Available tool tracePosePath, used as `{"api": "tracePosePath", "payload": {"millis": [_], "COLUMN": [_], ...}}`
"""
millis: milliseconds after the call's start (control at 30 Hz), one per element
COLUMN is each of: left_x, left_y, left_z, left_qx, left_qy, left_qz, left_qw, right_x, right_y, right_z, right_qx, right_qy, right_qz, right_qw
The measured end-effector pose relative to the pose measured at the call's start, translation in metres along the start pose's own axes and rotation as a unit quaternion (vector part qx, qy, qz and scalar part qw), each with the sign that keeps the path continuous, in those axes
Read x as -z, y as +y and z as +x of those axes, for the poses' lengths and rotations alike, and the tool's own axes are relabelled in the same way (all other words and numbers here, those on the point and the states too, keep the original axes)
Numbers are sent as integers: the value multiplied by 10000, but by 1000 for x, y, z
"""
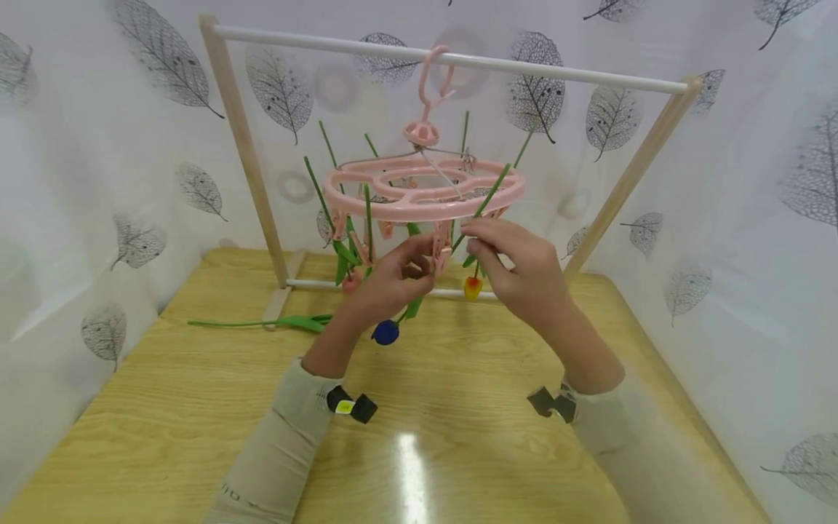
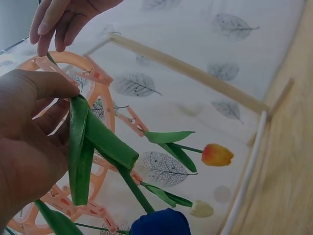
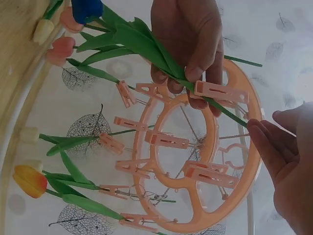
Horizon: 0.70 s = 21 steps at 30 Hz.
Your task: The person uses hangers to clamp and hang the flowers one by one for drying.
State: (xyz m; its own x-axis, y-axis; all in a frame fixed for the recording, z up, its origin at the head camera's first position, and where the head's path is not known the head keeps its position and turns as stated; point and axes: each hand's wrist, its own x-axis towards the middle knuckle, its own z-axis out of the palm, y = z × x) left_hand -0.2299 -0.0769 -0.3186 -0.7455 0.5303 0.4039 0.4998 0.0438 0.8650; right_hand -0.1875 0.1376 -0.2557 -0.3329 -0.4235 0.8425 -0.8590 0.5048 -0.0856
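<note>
A pink round clip hanger (image 1: 424, 211) hangs with several tulips clipped head down around its ring. My left hand (image 1: 393, 280) grips the stem of a blue tulip (image 2: 161, 223) by its green leaves, right beside a pink clothespin (image 3: 222, 92). The stem (image 3: 227, 112) runs past this clothespin toward the ring's rim. At the stem's far end my right hand (image 3: 288, 152) pinches it between thumb and fingers. The blue flower points down below my left hand. An orange-yellow tulip (image 1: 473, 287) hangs near my right hand.
A wooden stand with a white top bar (image 1: 314, 42) carries the hanger hook. One green stem (image 1: 242, 323) lies on the table (image 1: 196, 407) at left, partly hidden behind my left arm. Pink tulips (image 3: 61, 50) and pale tulips (image 2: 202, 208) hang from other clothespins. A leaf-printed curtain (image 1: 740, 218) surrounds the table.
</note>
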Motion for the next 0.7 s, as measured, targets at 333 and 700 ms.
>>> {"api": "tracePosePath", "payload": {"millis": [333, 700], "left_x": [-3, 0], "left_y": [-4, -7], "left_z": [0, -2], "left_qx": [28, 14], "left_qy": [-79, 35], "left_qz": [-78, -65], "left_qw": [9999, 10000], "right_x": [4, 11], "right_y": [8, 15], "right_z": [-23, -32], "right_qx": [-644, -1196], "right_qy": [790, 710], "right_qz": [1029, 956], "right_qw": [9895, 9857]}}
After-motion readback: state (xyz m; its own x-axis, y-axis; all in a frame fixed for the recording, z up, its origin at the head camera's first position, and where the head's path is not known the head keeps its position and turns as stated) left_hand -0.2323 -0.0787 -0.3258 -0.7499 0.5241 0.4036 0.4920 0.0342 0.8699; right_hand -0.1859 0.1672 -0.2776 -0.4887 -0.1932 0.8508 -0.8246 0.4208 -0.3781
